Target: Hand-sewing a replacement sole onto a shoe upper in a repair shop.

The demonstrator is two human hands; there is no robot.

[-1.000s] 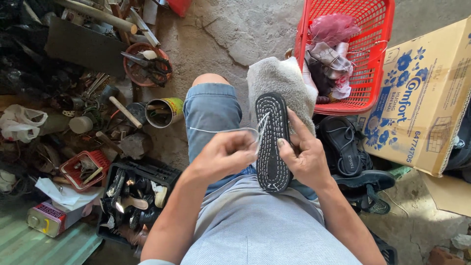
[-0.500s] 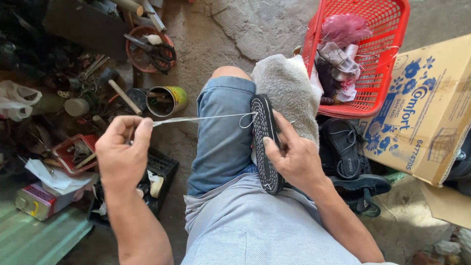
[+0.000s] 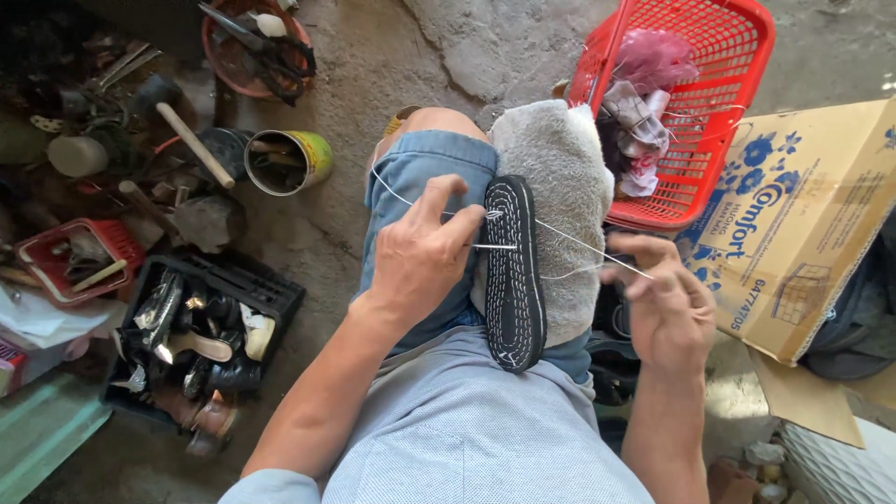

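— Fingers first: what are they doing?

— Fingers (image 3: 446,210) of the left hand (image 3: 425,257) are curled shut on a thin metal awl (image 3: 493,246), its point laid across the black shoe sole (image 3: 511,271). The right hand (image 3: 665,303) sits just to the right of the sole, fingers pinched closed on a pale thread (image 3: 583,245) that runs taut back to the sole's edge.

— And where is the sole?

— Lying lengthwise on the person's lap, tread side up, resting on a grey fuzzy shoe upper (image 3: 558,177) over the denim-clad knee (image 3: 425,163).

— What crowds around it?

— Right of the sole, beyond the knee, a red plastic basket (image 3: 737,56) holds pink and pale rags. Nearer, also right of the sole, a tan cardboard box (image 3: 803,224) lies tilted, printed with blue flowers and blue lettering on its long face. Dark sandals are partly hidden under the right hand.

— And on the other side?

— Left of the sole, on the concrete floor (image 3: 373,65), stands an open tin can (image 3: 285,161) with a yellow-green label. A wooden-handled hammer (image 3: 191,140) lies beyond the can. A black crate (image 3: 201,327) of shoe parts and a small red tray (image 3: 70,261) sit farther left.
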